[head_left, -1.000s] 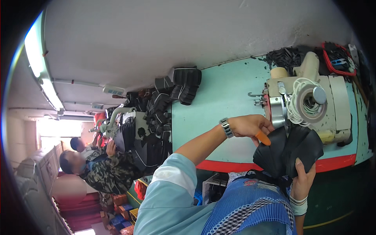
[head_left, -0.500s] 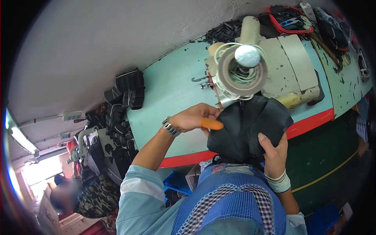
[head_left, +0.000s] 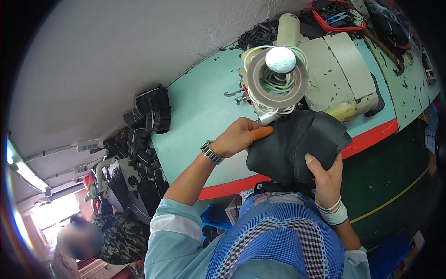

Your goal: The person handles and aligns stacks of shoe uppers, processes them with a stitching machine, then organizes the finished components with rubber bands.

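Where a pale, rough wall (head_left: 116, 56) meets the back edge, a light green counter (head_left: 204, 121) runs across, red strip (head_left: 371, 139) along its front, dark flecks toward the far right. Dark green floor (head_left: 376, 176) below, yellow line on it. Lower left: bright window (head_left: 58, 211), lit tube lamp (head_left: 30, 172), a person in a camouflage jacket (head_left: 123, 239), face blurred.

On the counter, a cream sewing machine (head_left: 334, 65), paint chipped; above it a grey ring (head_left: 254, 88) with white cord coiled in and around it. Heap of thin black strips (head_left: 262, 36) by the wall. Tied stacks of black pieces (head_left: 152, 98) at the counter's left end.

Red basket (head_left: 319, 22), upper right: blue-handled snips (head_left: 335, 18) among dark and whitish items. Part of a blue crate (head_left: 216, 216) under the counter; contents unclear.

Black panel (head_left: 278, 149), creased, between both hands, just in front of the machine, overlapping the red strip. Right grip (head_left: 327, 181): clasping the panel's near right part, thumb on top, other fingers mostly hidden beneath. Left grip (head_left: 238, 137): fingers curled, touching the upper left edge, orange finger cot (head_left: 262, 133) lying on the panel; cannot tell whether it pinches. Steel watch (head_left: 211, 152) on left wrist, white band (head_left: 335, 213) on right.
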`<move>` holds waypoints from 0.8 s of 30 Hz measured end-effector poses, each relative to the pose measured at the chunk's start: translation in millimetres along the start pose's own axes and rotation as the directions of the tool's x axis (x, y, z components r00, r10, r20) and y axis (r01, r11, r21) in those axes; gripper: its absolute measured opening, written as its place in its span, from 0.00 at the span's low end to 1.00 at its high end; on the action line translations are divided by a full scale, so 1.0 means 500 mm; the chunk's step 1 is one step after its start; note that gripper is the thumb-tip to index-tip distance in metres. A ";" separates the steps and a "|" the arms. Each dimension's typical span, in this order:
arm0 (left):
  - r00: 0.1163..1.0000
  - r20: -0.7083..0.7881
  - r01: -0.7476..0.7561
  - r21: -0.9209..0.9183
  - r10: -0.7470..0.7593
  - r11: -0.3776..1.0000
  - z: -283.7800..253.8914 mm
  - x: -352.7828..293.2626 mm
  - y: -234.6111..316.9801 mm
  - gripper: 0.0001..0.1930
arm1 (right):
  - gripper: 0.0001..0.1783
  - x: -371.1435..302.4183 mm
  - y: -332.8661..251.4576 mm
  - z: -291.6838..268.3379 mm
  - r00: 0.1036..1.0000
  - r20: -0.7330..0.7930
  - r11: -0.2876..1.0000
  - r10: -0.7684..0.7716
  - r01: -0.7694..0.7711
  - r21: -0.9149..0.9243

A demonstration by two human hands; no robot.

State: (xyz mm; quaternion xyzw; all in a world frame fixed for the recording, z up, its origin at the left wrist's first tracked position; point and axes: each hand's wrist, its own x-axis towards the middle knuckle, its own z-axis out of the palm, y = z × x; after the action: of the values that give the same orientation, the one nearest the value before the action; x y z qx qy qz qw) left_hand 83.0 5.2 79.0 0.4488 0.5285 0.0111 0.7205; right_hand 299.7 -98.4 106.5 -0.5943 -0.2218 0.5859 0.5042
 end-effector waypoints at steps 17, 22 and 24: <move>0.999 0.019 0.043 -0.166 -0.040 0.985 0.012 -0.001 0.002 0.15 | 0.30 0.000 -0.001 -0.002 0.995 -0.018 0.994 -0.094 0.093 -0.061; 0.999 0.043 -0.009 -0.367 0.026 0.930 0.011 -0.035 0.008 0.14 | 0.30 0.004 0.001 -0.006 0.998 -0.023 0.997 -0.064 0.063 -0.033; 0.996 0.087 0.011 -0.268 0.013 0.963 0.015 -0.027 0.008 0.14 | 0.29 -0.002 -0.003 -0.006 0.998 -0.006 0.997 -0.068 0.067 -0.049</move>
State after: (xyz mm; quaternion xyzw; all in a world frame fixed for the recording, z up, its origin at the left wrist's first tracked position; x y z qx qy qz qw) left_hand 84.8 -3.8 92.2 0.3474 0.4896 0.0632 0.7973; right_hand 302.8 -99.5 107.6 -0.6007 -0.2540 0.5607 0.5101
